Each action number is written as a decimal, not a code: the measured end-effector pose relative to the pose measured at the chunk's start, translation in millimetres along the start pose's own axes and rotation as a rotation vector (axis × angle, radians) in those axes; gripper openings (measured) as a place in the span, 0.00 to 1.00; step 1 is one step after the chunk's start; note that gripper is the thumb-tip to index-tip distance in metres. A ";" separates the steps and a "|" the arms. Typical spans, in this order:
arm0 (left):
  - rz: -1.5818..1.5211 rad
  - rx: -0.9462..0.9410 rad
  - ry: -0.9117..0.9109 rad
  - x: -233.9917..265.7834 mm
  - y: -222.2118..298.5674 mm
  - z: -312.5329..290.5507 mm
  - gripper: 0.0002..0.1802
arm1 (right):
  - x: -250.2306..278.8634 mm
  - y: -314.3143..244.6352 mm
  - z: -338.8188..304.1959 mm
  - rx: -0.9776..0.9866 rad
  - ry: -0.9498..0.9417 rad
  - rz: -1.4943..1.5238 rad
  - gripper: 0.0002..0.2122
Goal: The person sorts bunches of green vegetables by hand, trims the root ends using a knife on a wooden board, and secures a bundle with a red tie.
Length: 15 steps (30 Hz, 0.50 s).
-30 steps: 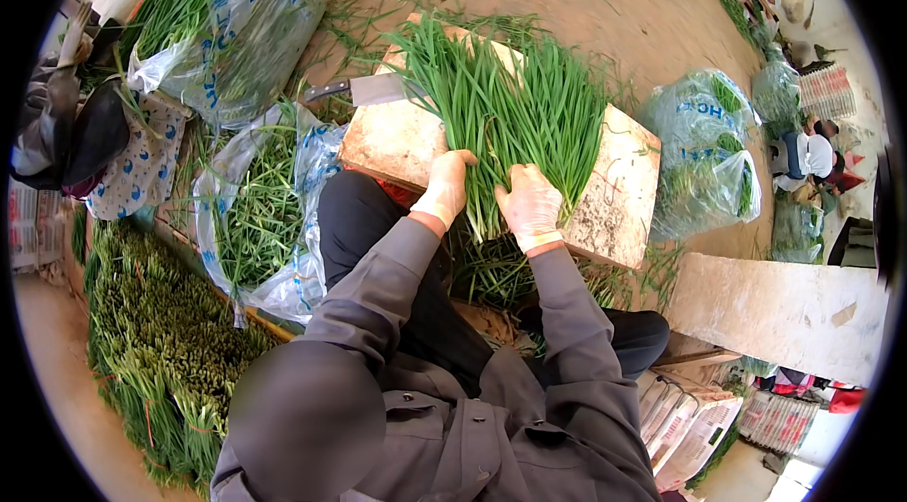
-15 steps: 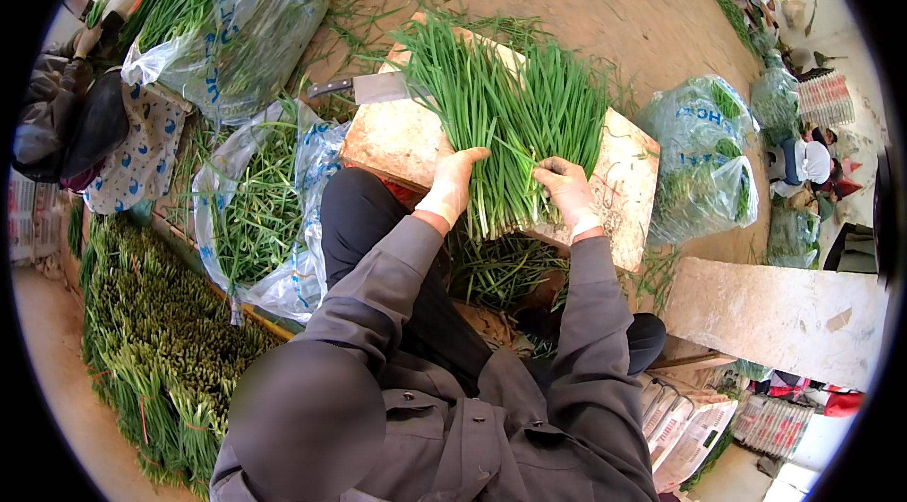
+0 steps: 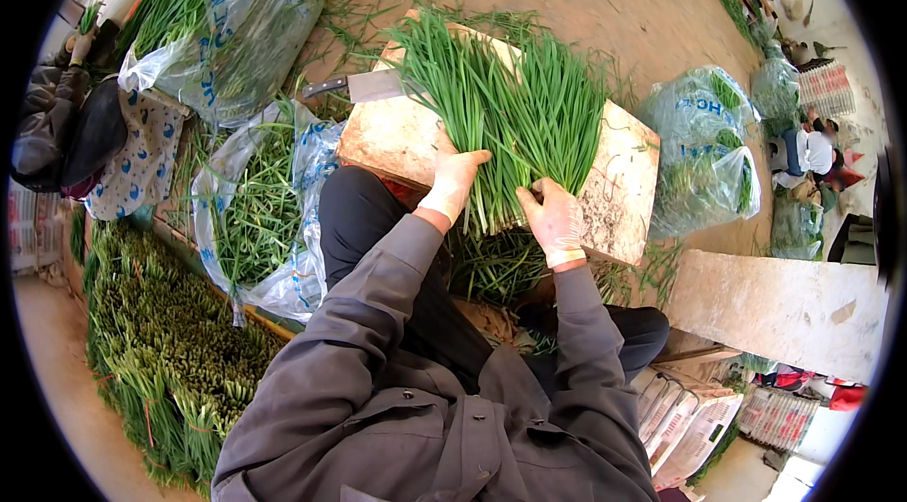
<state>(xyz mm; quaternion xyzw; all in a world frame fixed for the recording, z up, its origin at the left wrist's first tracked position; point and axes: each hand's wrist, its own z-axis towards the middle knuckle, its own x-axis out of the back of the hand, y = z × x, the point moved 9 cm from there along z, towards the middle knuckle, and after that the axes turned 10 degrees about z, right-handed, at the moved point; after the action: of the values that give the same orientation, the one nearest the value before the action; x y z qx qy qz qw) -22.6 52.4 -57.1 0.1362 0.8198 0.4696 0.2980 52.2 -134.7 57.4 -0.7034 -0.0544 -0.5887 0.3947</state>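
Observation:
A thick spread of garlic chives (image 3: 515, 110) lies across a worn board (image 3: 383, 138) in front of my knees, its pale cut ends toward me. My left hand (image 3: 456, 183), in a thin whitish glove, grips the left side of the bunch, thumb stretched over the stalks. At the near right ends, my gloved right hand (image 3: 556, 221) pinches some stalks between thumb and fingers; exactly how many is hidden. A cleaver (image 3: 373, 85) with a dark handle rests at the board's upper left, its blade tip under the leaves.
Left of me sit an open plastic bag of loose trimmings (image 3: 255, 204) and densely packed bundled chives (image 3: 170, 313). A filled bag (image 3: 250, 39) stands beyond, another bag (image 3: 704, 157) at right. A pale plank (image 3: 775, 313) is at lower right. Another person (image 3: 57, 119) sits far left.
My right hand has drawn toward me and slightly left, from higher on the stalks to their cut ends. The left hand keeps its place on the chives.

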 end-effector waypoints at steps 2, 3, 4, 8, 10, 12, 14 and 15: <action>0.001 -0.022 0.001 -0.5 -0.6 0.7 0.41 | -5.7 15.2 2.5 -0.105 0.016 0.131 0.17; 0.011 -0.036 0.005 0.9 -0.3 1.8 0.40 | -6.9 18.0 4.9 -0.125 0.028 0.225 0.16; 0.020 -0.049 0.008 1.8 0.1 2.9 0.39 | -7.4 21.2 6.2 -0.145 0.041 0.317 0.15; -0.093 -0.015 0.044 5.5 -5.1 7.1 0.34 | 12.7 12.3 -2.9 -0.090 0.111 0.551 0.10; -0.107 0.024 0.049 2.0 -8.1 4.1 0.33 | 26.9 1.8 -9.9 -0.021 0.052 0.623 0.05; -0.098 0.038 0.071 9.0 -12.1 8.8 0.31 | 37.1 -22.7 -26.3 -0.026 -0.142 0.783 0.04; -0.121 0.059 0.070 22.5 -17.3 14.6 0.29 | 41.5 -58.3 -50.1 0.133 -0.428 0.819 0.04; -0.133 0.108 0.049 17.3 -18.4 12.8 0.28 | 29.7 -58.8 -64.6 0.157 -0.638 0.725 0.06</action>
<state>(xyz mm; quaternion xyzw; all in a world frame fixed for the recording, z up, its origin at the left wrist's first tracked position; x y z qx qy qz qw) -27.2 60.3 -83.9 0.0861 0.8581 0.4072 0.3008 -21.4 -146.0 111.8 -0.7904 0.0317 -0.1625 0.5898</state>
